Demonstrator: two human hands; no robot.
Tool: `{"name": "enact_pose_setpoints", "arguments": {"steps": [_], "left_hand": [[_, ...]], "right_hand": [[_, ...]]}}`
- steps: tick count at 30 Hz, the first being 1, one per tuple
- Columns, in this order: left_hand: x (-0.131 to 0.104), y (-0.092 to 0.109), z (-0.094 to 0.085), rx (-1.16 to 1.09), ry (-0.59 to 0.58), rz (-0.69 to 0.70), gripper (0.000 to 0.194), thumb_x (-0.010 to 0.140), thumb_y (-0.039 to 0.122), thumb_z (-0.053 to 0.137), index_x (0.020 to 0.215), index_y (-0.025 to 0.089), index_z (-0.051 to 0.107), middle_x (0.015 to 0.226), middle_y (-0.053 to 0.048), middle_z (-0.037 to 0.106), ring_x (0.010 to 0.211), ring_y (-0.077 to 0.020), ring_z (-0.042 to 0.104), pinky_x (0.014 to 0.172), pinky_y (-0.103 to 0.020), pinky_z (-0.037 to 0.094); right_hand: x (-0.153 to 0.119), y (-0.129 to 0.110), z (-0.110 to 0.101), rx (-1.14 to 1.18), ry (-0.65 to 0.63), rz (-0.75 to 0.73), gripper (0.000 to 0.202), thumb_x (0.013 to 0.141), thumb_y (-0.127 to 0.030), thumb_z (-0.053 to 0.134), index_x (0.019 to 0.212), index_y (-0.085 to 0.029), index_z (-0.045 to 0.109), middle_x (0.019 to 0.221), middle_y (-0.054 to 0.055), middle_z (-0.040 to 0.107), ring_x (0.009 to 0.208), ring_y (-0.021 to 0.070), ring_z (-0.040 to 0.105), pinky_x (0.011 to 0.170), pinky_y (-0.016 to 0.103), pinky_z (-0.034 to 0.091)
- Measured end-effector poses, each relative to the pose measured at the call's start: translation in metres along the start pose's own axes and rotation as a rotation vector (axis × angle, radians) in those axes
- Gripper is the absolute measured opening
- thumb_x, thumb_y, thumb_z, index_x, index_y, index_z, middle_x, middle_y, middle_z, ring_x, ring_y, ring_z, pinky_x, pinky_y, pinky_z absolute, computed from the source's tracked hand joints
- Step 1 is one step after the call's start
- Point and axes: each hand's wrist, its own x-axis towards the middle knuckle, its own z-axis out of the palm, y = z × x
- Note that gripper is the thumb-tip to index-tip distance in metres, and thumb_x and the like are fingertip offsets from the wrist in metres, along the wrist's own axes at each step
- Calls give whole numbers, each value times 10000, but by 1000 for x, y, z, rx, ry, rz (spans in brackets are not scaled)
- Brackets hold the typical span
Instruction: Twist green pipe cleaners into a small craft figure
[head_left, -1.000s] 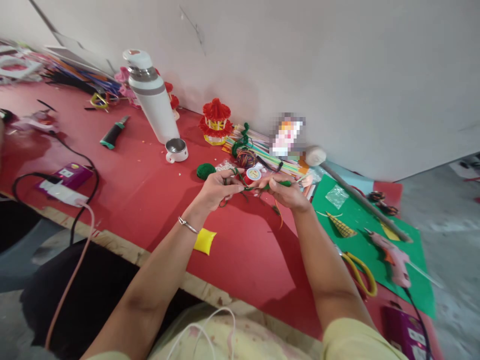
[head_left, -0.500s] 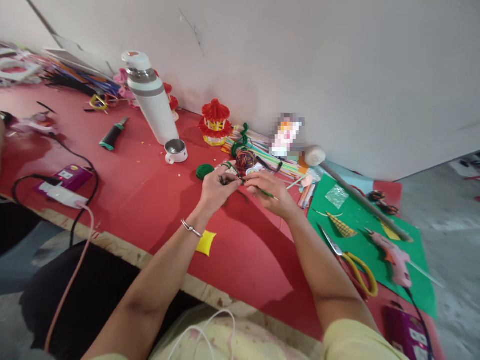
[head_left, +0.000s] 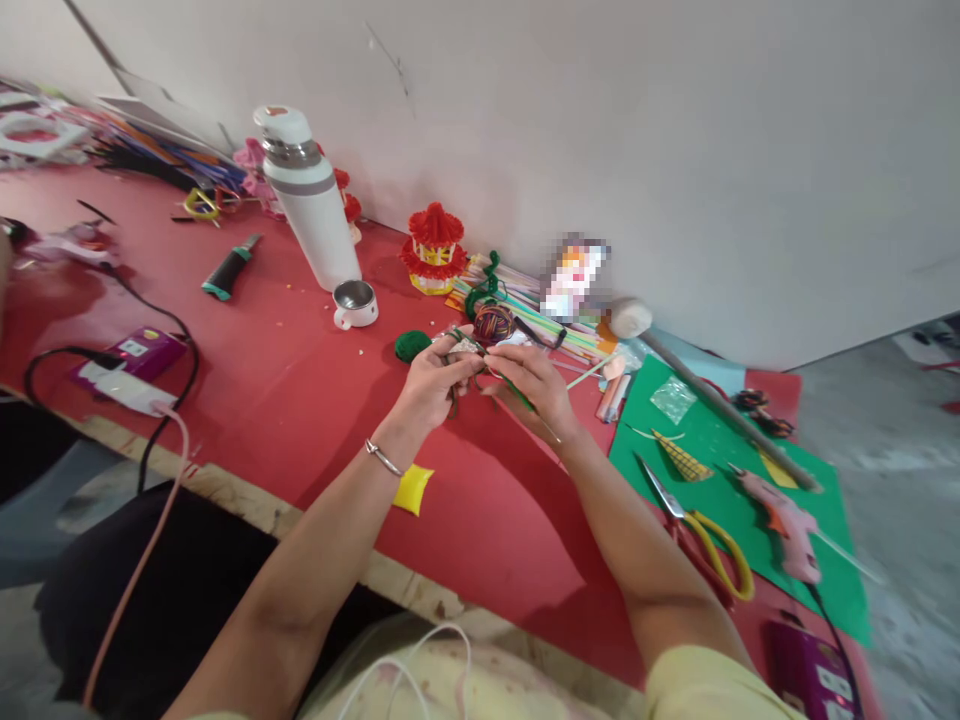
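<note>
My left hand [head_left: 439, 378], with a bracelet on its wrist, pinches dark green yarn [head_left: 453, 400] that loops over its fingers. Close beside it, fingertips nearly meeting, my right hand [head_left: 534, 388] is closed on a thin green-handled tool [head_left: 519, 394], probably a crochet hook, which slants down across the palm. The small piece between the fingertips is too small to make out. A green yarn ball [head_left: 412, 346] lies just left of my left hand, and a multicoloured yarn ball [head_left: 493, 323] sits behind both hands.
A white bottle [head_left: 313, 215] and cup [head_left: 355, 304] stand at the back left, near a red-and-yellow lantern-like ornament [head_left: 435, 250]. Scissors [head_left: 697, 525] and a pink glue gun [head_left: 784, 520] lie right on green sheet [head_left: 750, 580]. A yellow packet [head_left: 412, 489] lies near the front edge.
The tool in my right hand now lies at a steeper slant, and that hand's fingers have shifted slightly. My left hand still pinches the yarn. The whole view has shifted a little.
</note>
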Motion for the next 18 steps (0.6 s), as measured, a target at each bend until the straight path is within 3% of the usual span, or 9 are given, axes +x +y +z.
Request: {"name": "enact_pose_setpoints", "arguments": {"steps": [5, 7, 9, 11, 14, 18], "left_hand": [[2, -1, -2, -63, 24, 20, 792, 553, 213, 1009, 1282, 173, 701, 707, 70, 696, 483, -24, 464, 470, -173, 347], [4, -2, -4, -72, 48, 21, 783, 545, 204, 1008, 1264, 171, 698, 721, 63, 707, 488, -25, 467, 473, -176, 349], [7, -5, -6, -62, 77, 31, 780, 534, 208, 1008, 1246, 168, 690, 738, 52, 721, 487, -29, 474, 471, -182, 344], [10, -6, -9, -37, 102, 46, 755, 532, 214, 1005, 1215, 171, 685, 749, 42, 729, 484, -31, 478, 471, -187, 339], [12, -7, -11, 2, 118, 67, 678, 562, 231, 993, 1164, 182, 685, 729, 50, 705, 486, -33, 473, 475, -190, 336], [11, -4, -11, 13, 128, 78, 672, 579, 234, 980, 1183, 188, 690, 699, 64, 670, 491, -37, 468, 477, -190, 333]], "right_hand": [[0, 17, -3, -30, -126, 124, 686, 1020, -278, 605, 1672, -313, 393, 1561, 151, 635, 1406, 323, 616, 1174, 563, 523], [-1, 31, -3, -94, -111, 170, 609, 1036, -252, 522, 1641, -265, 451, 1527, 160, 662, 1404, 325, 614, 1190, 590, 506], [1, 48, -4, -281, 3, 277, 524, 1055, -272, 469, 1570, -228, 552, 1475, 160, 696, 1429, 334, 586, 1234, 613, 455], [4, 69, -7, -533, 65, 448, 515, 1072, -353, 456, 1547, -196, 579, 1607, 171, 590, 1573, 380, 425, 1298, 667, 335], [8, 100, -11, -804, 36, 631, 584, 1086, -456, 425, 1589, -178, 529, 1773, 188, 354, 1670, 457, 207, 1272, 735, 290], [6, 133, -10, -931, 5, 682, 638, 1086, -527, 410, 1641, -215, 455, 1815, 186, 243, 1683, 473, 147, 1262, 774, 246]]}}
